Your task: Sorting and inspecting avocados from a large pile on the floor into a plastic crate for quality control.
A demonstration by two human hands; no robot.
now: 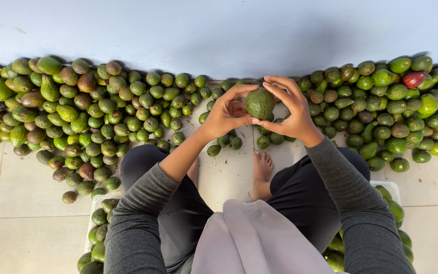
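Both my hands hold one dark green avocado (259, 103) up in front of me, above the floor. My left hand (226, 114) cups it from the left, thumb under it and fingertips arching over the top. My right hand (289, 109) grips it from the right in the same way. Grey sleeves cover both forearms. Below the hands, my bare foot (262, 170) rests on the tiled floor between my knees.
A large heap of green and brownish avocados (82, 111) lies on the floor at left, another heap (386, 106) at right with one red fruit (413, 78). White crates with avocados stand by my left side (100, 228) and right side (394, 213). A pale wall (219, 30) runs behind.
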